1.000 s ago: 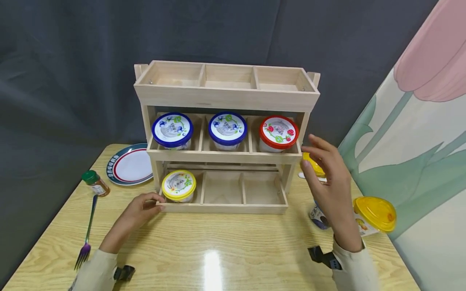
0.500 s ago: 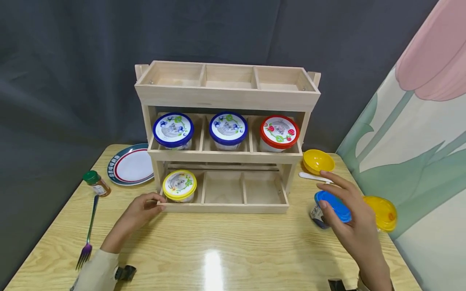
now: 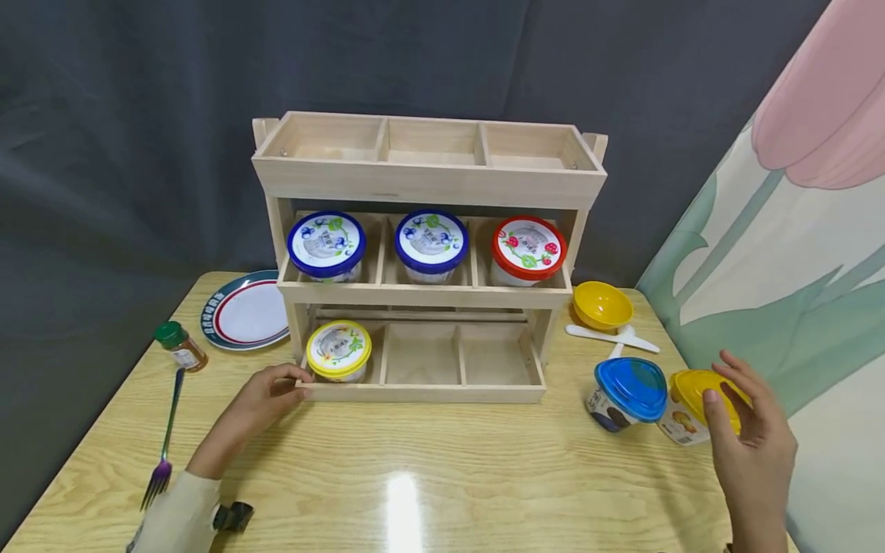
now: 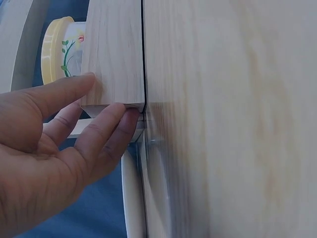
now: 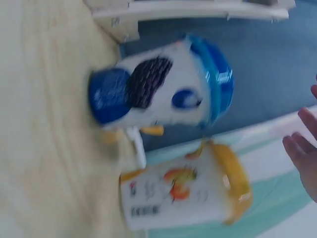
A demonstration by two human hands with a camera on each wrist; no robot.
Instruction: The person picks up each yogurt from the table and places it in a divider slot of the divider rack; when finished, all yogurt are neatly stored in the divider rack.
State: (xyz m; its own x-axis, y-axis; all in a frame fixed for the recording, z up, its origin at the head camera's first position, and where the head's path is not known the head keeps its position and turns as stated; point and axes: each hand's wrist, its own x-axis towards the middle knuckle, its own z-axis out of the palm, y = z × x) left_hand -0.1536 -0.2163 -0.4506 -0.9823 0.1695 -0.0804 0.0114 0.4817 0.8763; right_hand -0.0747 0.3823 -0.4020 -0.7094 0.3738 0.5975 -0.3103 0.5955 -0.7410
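Observation:
A three-tier wooden rack [image 3: 429, 184] stands on the table. Its middle tier holds two blue-lidded tubs and a red-lidded tub [image 3: 528, 247]. A yellow-lidded tub [image 3: 338, 349] sits in the bottom left compartment. My left hand [image 3: 266, 392] rests at the rack's bottom left corner [image 4: 114, 54], thumb on the wood face and straight fingers against the edge. At the right, a blue-lidded cup [image 3: 625, 388] and a yellow-lidded cup [image 3: 686, 411] stand side by side. My right hand [image 3: 750, 430] hovers open just beside the yellow-lidded cup [image 5: 183, 198], its fingertips [image 5: 302, 144] apart from the lid.
A plate [image 3: 245, 311], a spice jar [image 3: 178, 347] and a fork [image 3: 166, 442] lie left of the rack. A yellow bowl [image 3: 603, 305] and white spoon [image 3: 608, 336] sit behind the cups. A painted panel [image 3: 795, 269] bounds the table's right side.
My right hand has dropped from beside the rack's right post, passed over the blue-lidded cup and now sits by the yellow-lidded cup. The left hand has stayed put.

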